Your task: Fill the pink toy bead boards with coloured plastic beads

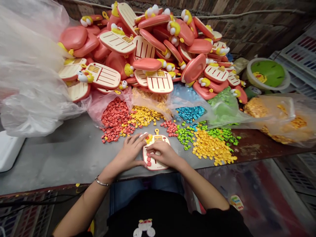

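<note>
A cream toy board (161, 164) with a red rim, slots and a yellow ring lies flat on the table in front of me. My left hand (130, 149) grips its left side, fingers by the yellow duck-like head (148, 138) and thumb at the lower left edge. Over the board, my right hand (165, 154) is closed in a pinch, its fingertips at a small red bead-like piece at the left slot. Below those fingertips, small red pieces (149, 161) sit in a column along that slot. The right hand hides the board's middle.
Many similar toy boards (108, 75) are heaped at the back. Before them lie piles of small red pieces (115, 115), yellow pieces (209, 146), blue pieces (190, 113) and green pieces (185, 136), some spilling from plastic bags. A green bowl (268, 72) stands at right; plastic sheeting (32, 72) bulges at left.
</note>
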The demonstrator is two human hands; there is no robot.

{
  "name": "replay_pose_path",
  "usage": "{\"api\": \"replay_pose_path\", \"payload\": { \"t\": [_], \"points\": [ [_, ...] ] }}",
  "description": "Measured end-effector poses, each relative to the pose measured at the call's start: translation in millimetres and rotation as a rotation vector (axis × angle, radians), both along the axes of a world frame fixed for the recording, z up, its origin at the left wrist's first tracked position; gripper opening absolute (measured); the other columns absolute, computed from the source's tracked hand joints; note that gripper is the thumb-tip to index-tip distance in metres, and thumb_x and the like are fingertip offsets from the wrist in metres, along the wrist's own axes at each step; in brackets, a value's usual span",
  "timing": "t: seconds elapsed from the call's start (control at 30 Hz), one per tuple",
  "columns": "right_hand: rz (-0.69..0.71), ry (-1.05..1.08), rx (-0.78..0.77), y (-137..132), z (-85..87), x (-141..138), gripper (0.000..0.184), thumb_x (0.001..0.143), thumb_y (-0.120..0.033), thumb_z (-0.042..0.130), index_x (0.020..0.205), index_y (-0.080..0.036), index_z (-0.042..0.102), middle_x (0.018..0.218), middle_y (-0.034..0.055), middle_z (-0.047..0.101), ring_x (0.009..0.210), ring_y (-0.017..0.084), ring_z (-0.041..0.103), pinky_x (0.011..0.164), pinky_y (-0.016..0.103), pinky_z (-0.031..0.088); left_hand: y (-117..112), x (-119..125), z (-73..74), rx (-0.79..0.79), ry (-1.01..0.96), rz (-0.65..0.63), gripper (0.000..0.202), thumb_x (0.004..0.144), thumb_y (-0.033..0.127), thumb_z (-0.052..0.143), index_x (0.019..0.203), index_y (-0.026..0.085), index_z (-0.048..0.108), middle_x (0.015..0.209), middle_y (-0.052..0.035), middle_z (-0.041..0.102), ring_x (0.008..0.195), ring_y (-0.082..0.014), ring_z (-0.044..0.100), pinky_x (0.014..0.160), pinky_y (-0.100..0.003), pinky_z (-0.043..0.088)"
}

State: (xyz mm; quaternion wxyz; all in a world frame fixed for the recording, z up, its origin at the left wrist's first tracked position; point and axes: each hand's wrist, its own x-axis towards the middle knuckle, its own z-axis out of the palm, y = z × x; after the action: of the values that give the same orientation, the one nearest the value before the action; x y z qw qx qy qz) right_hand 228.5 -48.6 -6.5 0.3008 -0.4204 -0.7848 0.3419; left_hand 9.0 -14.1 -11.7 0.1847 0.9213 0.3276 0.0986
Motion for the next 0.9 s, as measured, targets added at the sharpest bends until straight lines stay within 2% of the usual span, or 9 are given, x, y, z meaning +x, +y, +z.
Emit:
{"api": "replay_pose_path", "payload": {
  "t": [0.07,0.13,0.2,0.3,0.37,0.57,0.77,0.9],
  "points": [
    [0.034,0.065,-0.034,-0.5,2.8,18.3,0.013,0.088,-0.026,0.068,0.1,-0.022,0.069,0.096,0.0037,0.074,0.088,0.019,0.068,0.083,0.032,0.053,0.3,0.0,0.7,0.026,0.013,-0.004,0.075,0.072,0.075,0.064,0.124,0.022,0.058,0.155,-0.0149,0.038,0.138,-0.0358,0.034,0.109,-0.052,0.026],
    [-0.12,0.042,0.023,2.4,1.9,39.3,0.012,0.093,-0.025,0.061,0.102,-0.022,0.069,0.098,0.0051,0.072,0.091,0.02,0.066,0.084,0.035,0.053,0.4,-0.4,1.8,0.045,0.026,-0.003,0.071,0.074,0.075,0.063,0.122,0.022,0.059,0.156,-0.0143,0.037,0.139,-0.0362,0.033,0.109,-0.053,0.025],
    [-0.309,-0.086,0.13,8.5,-2.8,57.3,0.017,0.095,-0.021,0.054,0.099,-0.022,0.07,0.1,0.0079,0.07,0.097,0.023,0.063,0.087,0.04,0.052,0.1,-1.1,3.5,0.053,0.03,0.006,0.071,0.076,0.074,0.061,0.123,0.021,0.058,0.156,-0.0145,0.036,0.14,-0.037,0.031,0.109,-0.054,0.024],
    [-0.386,-0.286,0.221,17.9,-9.8,71.4,0.02,0.095,-0.02,0.052,0.091,-0.022,0.071,0.098,0.0098,0.068,0.097,0.026,0.061,0.085,0.043,0.052,-1.1,-2.1,6.3,0.061,0.028,0.024,0.072,0.077,0.073,0.06,0.126,0.021,0.056,0.158,-0.0162,0.032,0.142,-0.0381,0.027,0.109,-0.055,0.023],
    [-0.385,-0.288,0.232,20.7,-10.1,71.9,0.022,0.096,-0.021,0.049,0.089,-0.022,0.071,0.095,0.0099,0.067,0.094,0.025,0.061,0.083,0.042,0.053,-2.1,-2.0,7.2,0.07,0.028,0.028,0.074,0.076,0.073,0.061,0.127,0.02,0.056,0.159,-0.0175,0.028,0.143,-0.0389,0.025,0.109,-0.055,0.022],
    [-0.321,-0.063,0.215,23.1,-6.5,55.4,0.017,0.097,-0.02,0.05,0.091,-0.02,0.067,0.096,0.0085,0.067,0.092,0.022,0.064,0.084,0.037,0.053,-4.3,2.7,3.1,0.073,0.03,0.024,0.098,0.062,0.086,0.062,0.131,0.017,0.054,0.157,-0.0217,0.029,0.141,-0.0421,0.028,0.11,-0.056,0.02],
    [-0.248,-0.106,0.235,23.4,-12.2,56.8,0.011,0.092,-0.018,0.06,0.084,-0.02,0.068,0.09,0.0074,0.071,0.09,0.024,0.06,0.085,0.041,0.049,-6.2,6.6,0.4,0.103,0.037,0.045,0.098,0.062,0.084,0.063,0.13,0.015,0.055,0.156,-0.0229,0.031,0.14,-0.0413,0.031,0.11,-0.055,0.02],
    [-0.122,-0.06,0.139,10.5,-6.1,64.1,0.009,0.092,-0.02,0.062,0.087,-0.021,0.069,0.09,0.0057,0.072,0.089,0.022,0.061,0.083,0.039,0.048,-5.5,7.4,0.2,0.08,0.027,0.053,0.107,0.059,0.085,0.065,0.138,0.015,0.048,0.155,-0.0221,0.033,0.139,-0.0406,0.033,0.11,-0.055,0.019]
  ]
}}
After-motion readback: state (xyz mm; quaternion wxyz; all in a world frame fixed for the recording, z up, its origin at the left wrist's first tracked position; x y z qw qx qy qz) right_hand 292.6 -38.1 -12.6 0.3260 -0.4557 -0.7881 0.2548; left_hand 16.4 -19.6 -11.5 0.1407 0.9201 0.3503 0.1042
